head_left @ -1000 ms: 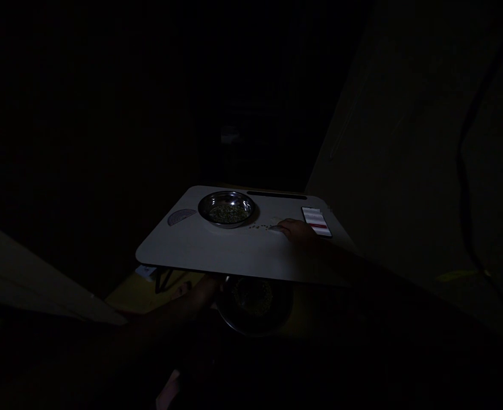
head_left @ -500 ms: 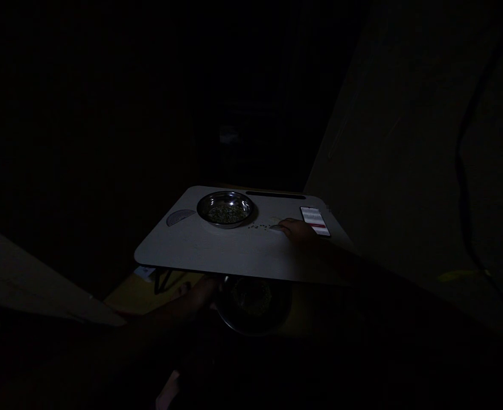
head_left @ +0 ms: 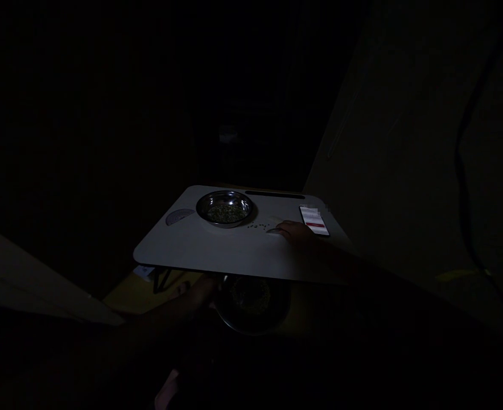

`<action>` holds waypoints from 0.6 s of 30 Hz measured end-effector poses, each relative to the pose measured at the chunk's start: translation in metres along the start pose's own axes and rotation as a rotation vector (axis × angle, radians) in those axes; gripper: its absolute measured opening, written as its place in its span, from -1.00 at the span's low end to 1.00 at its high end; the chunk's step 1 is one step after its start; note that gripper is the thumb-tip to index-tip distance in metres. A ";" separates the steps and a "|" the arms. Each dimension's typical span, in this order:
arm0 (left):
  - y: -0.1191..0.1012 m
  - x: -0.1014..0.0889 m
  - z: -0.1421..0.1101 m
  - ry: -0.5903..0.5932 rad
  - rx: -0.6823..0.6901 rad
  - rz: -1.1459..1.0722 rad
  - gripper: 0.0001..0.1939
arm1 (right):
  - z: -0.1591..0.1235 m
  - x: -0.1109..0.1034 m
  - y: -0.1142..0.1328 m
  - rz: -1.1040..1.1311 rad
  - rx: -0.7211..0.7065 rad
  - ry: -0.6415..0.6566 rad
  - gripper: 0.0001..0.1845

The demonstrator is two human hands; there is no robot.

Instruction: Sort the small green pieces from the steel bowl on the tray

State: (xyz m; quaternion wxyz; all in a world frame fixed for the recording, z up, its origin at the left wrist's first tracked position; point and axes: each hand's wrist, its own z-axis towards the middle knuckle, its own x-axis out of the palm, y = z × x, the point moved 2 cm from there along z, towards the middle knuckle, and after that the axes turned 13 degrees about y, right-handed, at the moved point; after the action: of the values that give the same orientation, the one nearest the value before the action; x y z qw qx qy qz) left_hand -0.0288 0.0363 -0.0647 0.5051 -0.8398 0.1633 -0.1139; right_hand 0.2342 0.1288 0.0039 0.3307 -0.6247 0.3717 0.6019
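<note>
Over the small white table (head_left: pixel 209 250), my right hand (head_left: pixel 296 232) is closed on a thin, pale, flat piece (head_left: pixel 272 231) whose kind is too dark to tell. Just left of its tip lie several small seeds (head_left: pixel 258 226). A steel bowl (head_left: pixel 225 222) holding greenish seeds (head_left: pixel 226 213) stands at the table's far left. Below the front edge, my left hand (head_left: pixel 206 288) grips the left rim of a second, larger bowl (head_left: pixel 238 329); its fingers are mostly in shadow. Some seeds show dimly inside that lower bowl.
A lit phone (head_left: pixel 315 221) lies at the table's right side, beside my right hand. A dark slot (head_left: pixel 275 195) runs along the back edge. A half-round printed mark (head_left: pixel 178 216) is at left. A dark cable (head_left: pixel 460 165) hangs on the right; surroundings are very dark.
My right hand and the thin piece have shifted slightly left and toward me, just below the seeds. My left hand and the lower bowl stay in place.
</note>
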 end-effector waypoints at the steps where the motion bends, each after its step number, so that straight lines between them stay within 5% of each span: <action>1: 0.000 0.000 0.000 -0.006 -0.004 0.000 -0.78 | -0.002 0.000 0.001 0.004 0.008 -0.011 -0.67; 6: 0.004 -0.002 -0.001 -0.007 -0.048 0.002 -0.82 | -0.010 0.002 0.003 0.038 0.128 -0.098 -0.69; 12: 0.013 -0.008 0.003 -0.015 -0.002 0.042 -0.81 | -0.009 0.005 0.014 0.032 0.034 -0.095 -0.70; 18: -0.002 0.000 -0.001 0.026 -0.014 0.018 -0.75 | 0.003 0.006 0.022 -0.028 0.123 -0.060 -0.70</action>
State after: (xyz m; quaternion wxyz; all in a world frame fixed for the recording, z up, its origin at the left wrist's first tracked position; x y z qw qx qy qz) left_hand -0.0290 0.0363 -0.0625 0.4981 -0.8402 0.1782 -0.1192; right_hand 0.2134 0.1200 -0.0013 0.3877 -0.5901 0.3892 0.5916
